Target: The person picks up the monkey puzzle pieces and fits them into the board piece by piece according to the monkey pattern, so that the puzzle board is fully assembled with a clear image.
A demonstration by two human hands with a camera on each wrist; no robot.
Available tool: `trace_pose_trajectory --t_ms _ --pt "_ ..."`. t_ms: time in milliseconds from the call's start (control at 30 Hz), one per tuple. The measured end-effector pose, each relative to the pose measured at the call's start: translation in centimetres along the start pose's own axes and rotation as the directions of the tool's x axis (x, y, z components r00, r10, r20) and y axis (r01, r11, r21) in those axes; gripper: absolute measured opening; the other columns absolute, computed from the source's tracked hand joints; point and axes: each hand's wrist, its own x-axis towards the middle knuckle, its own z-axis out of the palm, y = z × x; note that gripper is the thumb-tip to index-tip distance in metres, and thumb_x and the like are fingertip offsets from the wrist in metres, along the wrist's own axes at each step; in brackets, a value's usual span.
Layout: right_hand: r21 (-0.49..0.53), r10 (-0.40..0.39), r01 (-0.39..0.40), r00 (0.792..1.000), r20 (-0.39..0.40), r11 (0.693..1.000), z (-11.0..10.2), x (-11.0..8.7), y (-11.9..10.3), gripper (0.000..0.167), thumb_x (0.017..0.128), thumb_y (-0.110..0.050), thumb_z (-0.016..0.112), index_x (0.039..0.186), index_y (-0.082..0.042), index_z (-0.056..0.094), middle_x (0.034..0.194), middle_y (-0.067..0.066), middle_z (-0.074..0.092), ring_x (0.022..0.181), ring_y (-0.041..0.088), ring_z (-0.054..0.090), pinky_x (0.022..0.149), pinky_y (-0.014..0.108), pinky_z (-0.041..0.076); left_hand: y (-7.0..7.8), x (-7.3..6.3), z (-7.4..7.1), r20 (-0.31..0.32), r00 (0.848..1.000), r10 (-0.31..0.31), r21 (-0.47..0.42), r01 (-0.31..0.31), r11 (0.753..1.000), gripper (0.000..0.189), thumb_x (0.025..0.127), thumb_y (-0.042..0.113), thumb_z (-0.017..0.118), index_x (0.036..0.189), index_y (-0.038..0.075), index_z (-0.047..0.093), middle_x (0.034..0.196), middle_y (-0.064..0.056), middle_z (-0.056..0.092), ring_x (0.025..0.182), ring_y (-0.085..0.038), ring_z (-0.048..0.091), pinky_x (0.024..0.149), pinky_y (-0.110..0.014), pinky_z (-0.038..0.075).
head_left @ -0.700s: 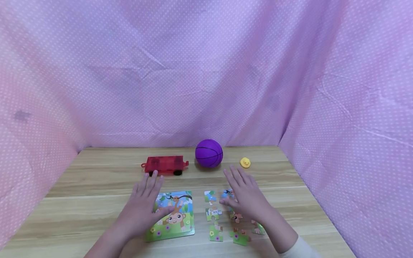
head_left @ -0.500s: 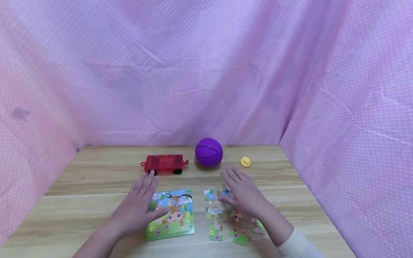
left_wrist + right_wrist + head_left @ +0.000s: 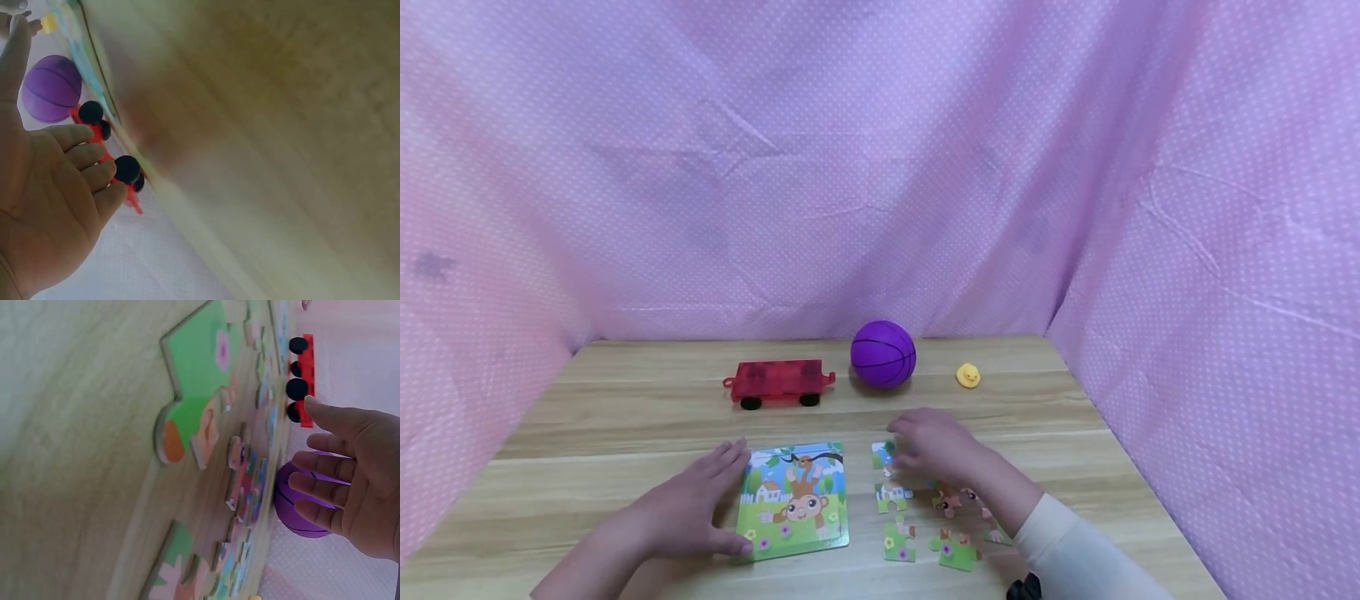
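A square picture board (image 3: 805, 508) with a cartoon monkey lies on the table. My left hand (image 3: 677, 508) is at its left side, with the thumb by the lower corner and the fingers by the upper one; whether they touch cannot be told. To the right lie several loose jigsaw pieces, among them a green piece with a flower (image 3: 956, 552) and a piece with a house (image 3: 891, 497). My right hand (image 3: 942, 448) is over the upper pieces and hides some. In the right wrist view its fingers (image 3: 322, 465) are loosely bent, holding nothing.
A red toy wagon (image 3: 781, 380) stands at the back left, with a purple ball (image 3: 883, 354) beside it and a small yellow duck (image 3: 968, 376) farther right. Pink dotted cloth (image 3: 820, 167) hangs behind and around the wooden table (image 3: 640, 417).
My left hand has moved left and nearer, off the picture board to its left edge. The right hand has shifted slightly left and lower, with its fingers more bent.
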Motion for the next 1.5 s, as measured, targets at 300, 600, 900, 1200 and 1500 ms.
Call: trace_pose_trajectory --t_ms 300,600,900,1200,1500 --pt "-0.012 -0.001 0.002 0.997 0.078 1.000 1.2 0.9 0.1 0.037 0.088 -0.039 0.073 0.120 -0.021 0.068 0.114 -0.007 0.064 0.112 0.015 0.058 0.101 0.035 0.047 -0.3 0.9 0.7 0.129 0.990 -0.062 -0.018 0.065 0.998 0.126 0.061 0.079 0.071 0.153 0.004 0.031 0.162 -0.014 0.022 0.149 -0.042 0.015 0.115 -0.062 0.024" --pt "-0.081 -0.065 0.069 0.997 0.043 0.994 1.4 1.3 -0.1 0.021 0.088 -0.031 0.073 0.108 -0.022 0.071 0.101 -0.011 0.063 0.098 0.009 0.058 0.092 0.029 0.050 0.1 1.2 1.0 0.154 0.985 -0.076 -0.021 0.080 0.997 0.122 0.064 0.076 0.072 0.154 0.006 0.029 0.163 -0.010 0.021 0.150 -0.039 0.013 0.116 -0.062 0.022" --pt "-0.150 -0.078 0.082 0.997 0.030 0.985 1.8 1.1 0.0 0.022 0.091 -0.034 0.070 0.110 -0.021 0.070 0.103 -0.008 0.065 0.098 0.010 0.060 0.091 0.029 0.052 0.6 1.7 1.0 0.171 0.982 -0.080 -0.030 0.086 0.996 0.121 0.065 0.075 0.072 0.154 0.007 0.029 0.163 -0.010 0.022 0.151 -0.038 0.013 0.117 -0.061 0.020" --pt "-0.099 -0.118 0.118 0.993 0.003 0.988 0.4 1.7 -1.5 0.024 0.094 -0.037 0.065 0.113 -0.022 0.067 0.101 -0.010 0.062 0.092 0.006 0.059 0.084 0.026 0.053 0.8 2.2 1.4 0.197 0.977 -0.079 -0.027 0.086 0.996 0.119 0.065 0.076 0.071 0.155 0.009 0.030 0.164 -0.009 0.021 0.151 -0.037 0.012 0.117 -0.061 0.021" --pt "-0.221 -0.294 0.279 0.955 -0.037 0.935 1.4 3.9 -4.5 0.017 0.093 -0.041 0.065 0.099 -0.024 0.066 0.090 -0.012 0.059 0.080 0.004 0.054 0.072 0.021 0.049 0.8 2.1 1.2 0.201 0.976 -0.087 -0.031 0.096 0.995 0.118 0.066 0.076 0.071 0.155 0.010 0.029 0.164 -0.009 0.020 0.151 -0.037 0.011 0.117 -0.061 0.020"
